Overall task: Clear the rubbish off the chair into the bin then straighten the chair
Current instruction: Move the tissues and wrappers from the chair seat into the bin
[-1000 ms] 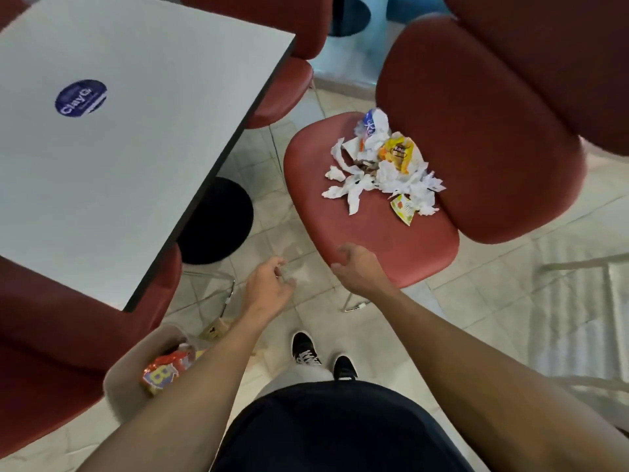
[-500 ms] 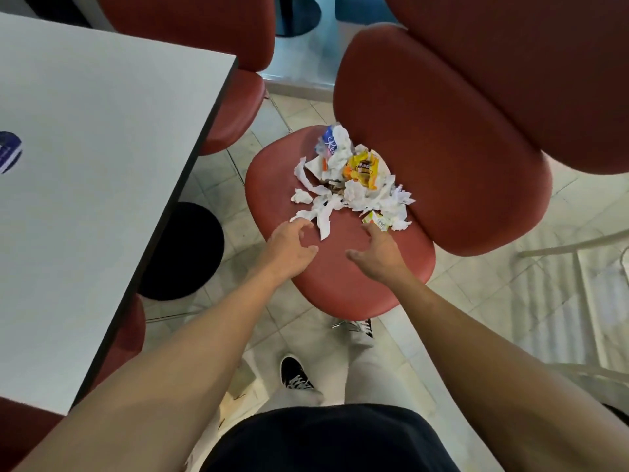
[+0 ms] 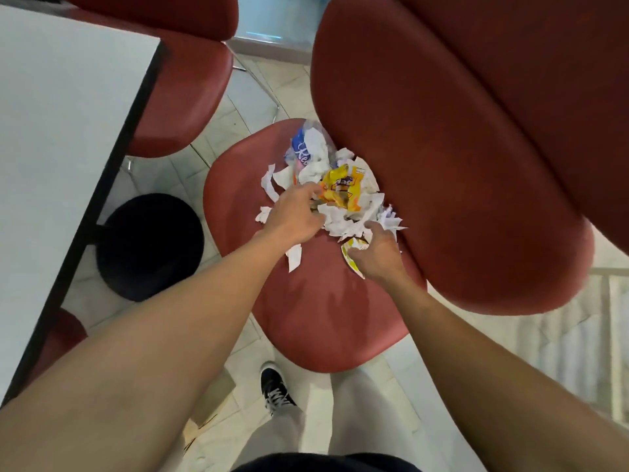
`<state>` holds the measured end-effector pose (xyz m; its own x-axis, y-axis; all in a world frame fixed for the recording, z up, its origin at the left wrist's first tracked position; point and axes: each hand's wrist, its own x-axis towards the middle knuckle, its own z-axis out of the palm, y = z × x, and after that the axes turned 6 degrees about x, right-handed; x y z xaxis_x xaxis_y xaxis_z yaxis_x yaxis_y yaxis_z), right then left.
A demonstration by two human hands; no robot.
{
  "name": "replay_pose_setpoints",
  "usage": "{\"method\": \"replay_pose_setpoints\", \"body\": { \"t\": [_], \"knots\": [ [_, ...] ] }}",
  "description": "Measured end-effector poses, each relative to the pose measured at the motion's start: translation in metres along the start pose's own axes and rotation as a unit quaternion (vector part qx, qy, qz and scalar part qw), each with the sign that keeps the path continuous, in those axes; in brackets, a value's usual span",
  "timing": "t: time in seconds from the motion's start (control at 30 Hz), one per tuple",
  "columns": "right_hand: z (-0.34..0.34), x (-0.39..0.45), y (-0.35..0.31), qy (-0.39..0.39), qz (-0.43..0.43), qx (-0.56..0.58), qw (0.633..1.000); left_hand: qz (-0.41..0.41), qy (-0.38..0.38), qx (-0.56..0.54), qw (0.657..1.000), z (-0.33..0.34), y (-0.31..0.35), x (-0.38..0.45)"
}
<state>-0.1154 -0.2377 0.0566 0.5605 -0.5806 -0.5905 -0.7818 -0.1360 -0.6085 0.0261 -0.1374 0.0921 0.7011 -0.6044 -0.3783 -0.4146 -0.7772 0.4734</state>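
Note:
A pile of rubbish (image 3: 343,212) lies at the back of the red chair seat (image 3: 323,318): torn white paper scraps, a yellow wrapper (image 3: 340,190) and a blue-and-white wrapper (image 3: 301,153). My left hand (image 3: 294,216) reaches into the pile's left side, its fingers curled round paper next to the yellow wrapper. At the near right edge my right hand (image 3: 377,255) curls its fingers over white scraps, with a small yellow-and-white wrapper (image 3: 350,258) under it. The chair's backrest (image 3: 442,165) rises right behind the pile.
A white table (image 3: 68,131) with a dark edge fills the left side, its black round base (image 3: 149,247) on the tiled floor. Another red chair (image 3: 190,97) stands behind it. A beige object (image 3: 212,398) lies on the floor by my shoe (image 3: 275,390).
I have stepped closer to the chair. Both hands moved forward from the seat's front edge into the rubbish pile and curled round it. The beige bin with a wrapper has dropped out of view.

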Motion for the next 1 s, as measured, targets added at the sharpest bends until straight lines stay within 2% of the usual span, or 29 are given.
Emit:
{"method": "replay_pose_setpoints", "body": {
  "t": [0.13,0.33,0.47,0.63,0.8,1.0],
  "knots": [
    [-0.008,0.041,0.027,0.009,0.042,-0.004,0.999,-0.003,-0.017,0.037,0.999,0.026,0.016,0.052],
    [-0.02,0.106,0.033,0.081,-0.023,0.01,0.996,-0.03,-0.016,0.091,0.995,0.064,0.03,0.102],
    [-0.024,0.152,0.022,0.068,-0.059,-0.04,0.995,-0.041,-0.001,0.148,0.988,0.091,0.035,0.121],
    [-0.01,0.191,0.008,0.043,-0.069,-0.087,0.993,-0.05,0.069,0.124,0.989,0.107,0.028,0.136],
    [0.007,0.207,-0.003,0.069,-0.033,-0.141,0.987,-0.087,0.076,0.081,0.99,0.101,0.022,0.14],
    [0.008,0.189,-0.013,0.098,-0.009,-0.118,0.988,-0.097,0.071,0.03,0.992,0.079,0.021,0.122]
  ]
}}
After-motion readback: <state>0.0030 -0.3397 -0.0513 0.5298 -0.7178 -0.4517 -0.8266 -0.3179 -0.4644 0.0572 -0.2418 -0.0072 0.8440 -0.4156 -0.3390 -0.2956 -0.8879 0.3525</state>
